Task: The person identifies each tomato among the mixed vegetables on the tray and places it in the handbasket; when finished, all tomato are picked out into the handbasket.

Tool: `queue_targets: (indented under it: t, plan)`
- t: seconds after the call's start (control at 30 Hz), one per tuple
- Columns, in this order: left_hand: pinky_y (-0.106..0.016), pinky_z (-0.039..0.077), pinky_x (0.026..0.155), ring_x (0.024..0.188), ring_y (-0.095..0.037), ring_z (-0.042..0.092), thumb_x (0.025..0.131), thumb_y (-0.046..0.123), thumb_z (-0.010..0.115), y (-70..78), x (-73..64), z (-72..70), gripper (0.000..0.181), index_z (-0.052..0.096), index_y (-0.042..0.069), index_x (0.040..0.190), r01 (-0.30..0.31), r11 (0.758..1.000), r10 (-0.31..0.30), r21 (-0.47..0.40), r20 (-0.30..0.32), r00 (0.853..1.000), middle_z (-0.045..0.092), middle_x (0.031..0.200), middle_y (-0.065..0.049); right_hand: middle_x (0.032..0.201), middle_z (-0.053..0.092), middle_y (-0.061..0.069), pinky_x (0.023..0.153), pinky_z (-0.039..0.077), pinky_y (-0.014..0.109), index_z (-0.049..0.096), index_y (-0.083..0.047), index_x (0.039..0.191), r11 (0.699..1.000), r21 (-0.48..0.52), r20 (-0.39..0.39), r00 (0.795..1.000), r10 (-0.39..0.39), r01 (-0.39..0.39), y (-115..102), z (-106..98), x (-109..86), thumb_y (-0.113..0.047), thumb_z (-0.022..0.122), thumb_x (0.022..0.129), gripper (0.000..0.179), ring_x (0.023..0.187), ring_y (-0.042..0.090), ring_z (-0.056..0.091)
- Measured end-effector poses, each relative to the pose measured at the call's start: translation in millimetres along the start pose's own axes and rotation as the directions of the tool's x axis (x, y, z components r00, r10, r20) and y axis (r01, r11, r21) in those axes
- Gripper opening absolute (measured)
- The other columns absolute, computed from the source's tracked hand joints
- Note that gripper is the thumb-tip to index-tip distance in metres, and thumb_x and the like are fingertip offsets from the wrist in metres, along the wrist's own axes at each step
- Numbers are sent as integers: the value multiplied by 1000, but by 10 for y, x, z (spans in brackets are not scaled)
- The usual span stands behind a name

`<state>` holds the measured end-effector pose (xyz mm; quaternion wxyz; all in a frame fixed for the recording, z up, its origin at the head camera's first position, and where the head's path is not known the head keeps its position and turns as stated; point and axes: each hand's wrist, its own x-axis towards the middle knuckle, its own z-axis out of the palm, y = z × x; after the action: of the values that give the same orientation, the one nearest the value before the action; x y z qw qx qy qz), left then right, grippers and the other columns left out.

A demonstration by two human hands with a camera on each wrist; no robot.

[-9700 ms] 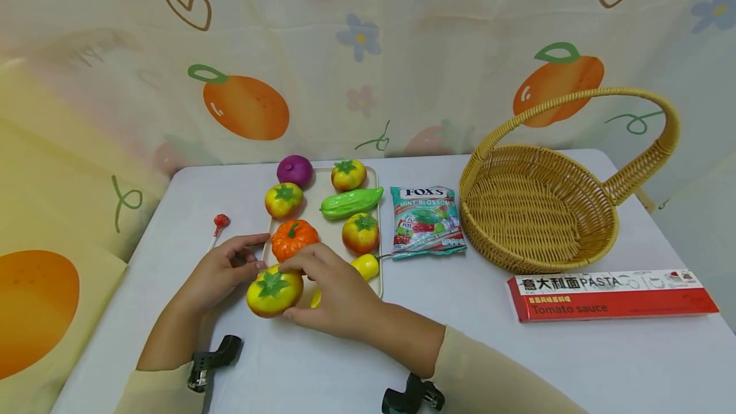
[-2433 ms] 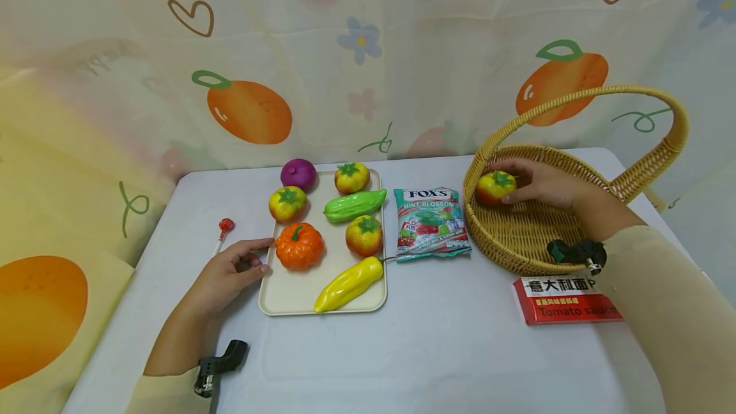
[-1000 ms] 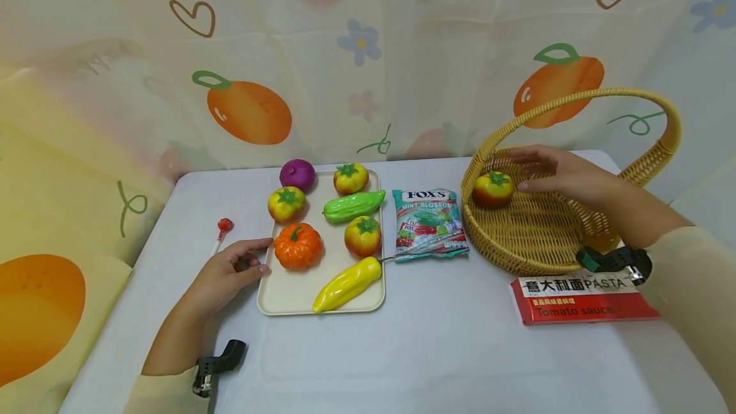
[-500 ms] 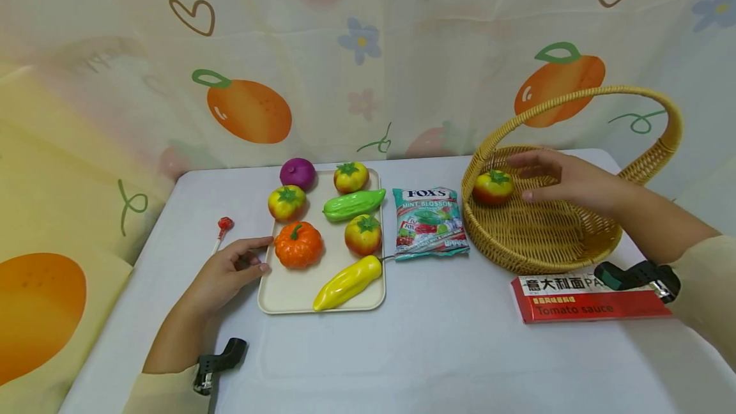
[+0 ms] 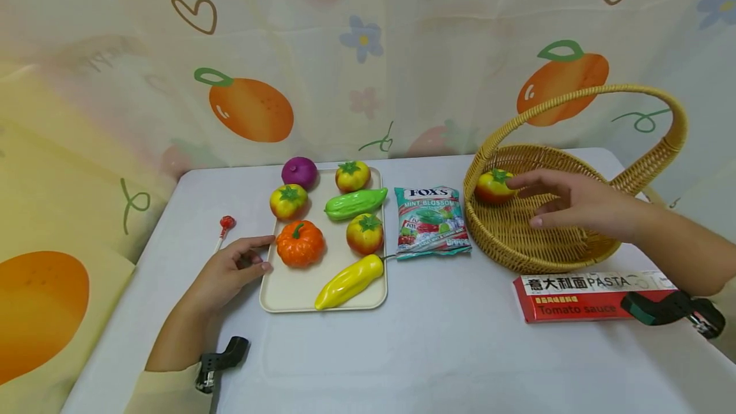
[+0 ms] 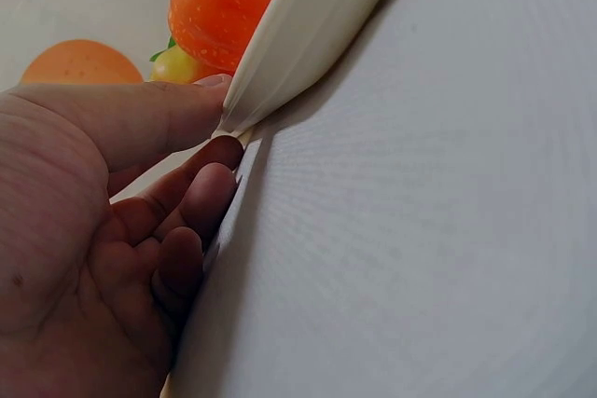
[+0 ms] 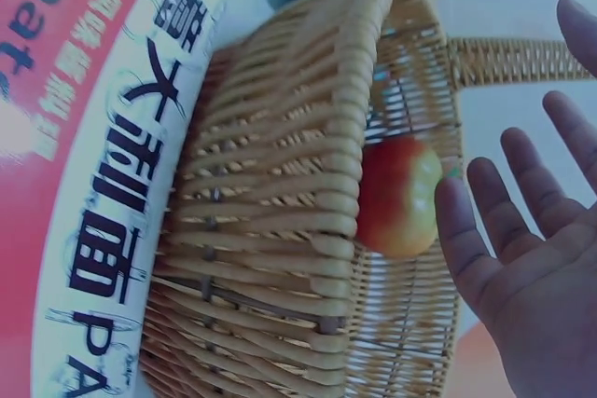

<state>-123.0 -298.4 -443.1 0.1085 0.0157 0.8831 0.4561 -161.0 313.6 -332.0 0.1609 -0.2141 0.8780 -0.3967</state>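
A red-and-yellow toy persimmon [image 5: 494, 186] with a green calyx lies in the left side of the wicker basket [image 5: 540, 265]. My right hand [image 5: 581, 202] hovers over the basket with fingers spread. Its index fingertip overlaps the fruit's edge in the head view, and nothing lies in the palm in the right wrist view. At the tray's left edge, my left hand [image 5: 230, 270] has thumb and index finger on the rim of the cream tray [image 6: 317, 34], beside an orange toy pumpkin [image 5: 300, 243]. The other left fingers curl beneath.
On the tray are a yellow pepper [image 5: 349, 282], a green bitter melon [image 5: 356, 204], a purple onion [image 5: 299, 172] and several more persimmons. A FOX'S candy bag [image 5: 432, 221] lies between tray and basket. A pasta box [image 5: 581, 299] lies before the basket, a lollipop [image 5: 227, 223] left of the tray.
A persimmon gripped by my right hand at the tray's front has been set in the basket and let go. Since then the right hand has drawn back slightly; the left stays at the tray.
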Motion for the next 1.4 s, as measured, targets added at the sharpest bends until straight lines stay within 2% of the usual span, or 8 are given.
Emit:
queue_targets:
  t: [0.23,0.43,0.67,0.87,1.07,1.17,1.33,1.4]
  plan:
    - [-22,48,72,101,-28,51,98,17,80,-23,2,-9,58,60,12,152,1,1000,-1,5,4,1000,60,110,-12,145,58,-4,94,55,25,55,-11,152,998,56,-8,999,-42,42,4,97,-67,-11,79,97,60,128,7,56]
    - [-22,48,73,101,-28,51,98,16,81,-7,4,-3,57,61,12,151,3,1000,-3,0,0,1000,60,110,-13,148,55,6,95,56,27,56,-15,150,992,121,-9,999,-42,43,-51,203,-103,-8,77,98,57,130,17,55]
    - [-22,48,73,102,-28,51,98,17,81,15,-8,6,58,61,13,152,27,1000,-27,6,-5,1000,61,110,-12,145,55,12,98,56,30,56,-7,149,962,246,41,990,-131,117,-154,353,-102,1,73,98,55,129,24,57]
    - [-22,49,74,102,-28,51,98,17,80,35,-13,1,57,61,13,152,15,1000,-15,15,-3,1000,61,110,-13,146,54,19,98,56,32,56,-2,147,940,291,62,977,-206,180,-217,473,-88,7,73,95,56,126,28,58]
    - [-23,48,73,101,-28,51,98,17,81,33,-14,-9,57,62,13,151,5,1000,-5,20,-3,1000,61,109,-13,149,55,8,91,60,39,58,-11,147,943,302,96,980,-176,140,-303,575,-68,-2,76,95,56,123,41,57]
    - [-23,48,73,101,-28,52,98,18,81,22,-11,-8,57,62,13,151,2,1000,-2,21,-4,1000,61,109,-12,150,56,6,93,60,39,59,-15,147,942,294,104,975,-198,160,-333,626,-35,-3,78,95,57,122,37,59]
    - [-23,48,73,101,-28,51,98,18,81,6,0,-3,57,62,13,151,0,1000,0,28,-4,1000,61,109,-12,151,56,8,102,55,36,60,-13,146,935,286,106,963,-249,210,-381,717,10,-2,81,93,59,127,22,59]
    - [-23,48,73,101,-28,51,98,18,81,8,3,-6,56,62,13,151,-1,999,1,35,-3,1000,61,109,-12,151,55,9,101,55,36,60,-11,146,932,298,111,963,-247,205,-408,748,15,-2,81,93,58,124,24,60]
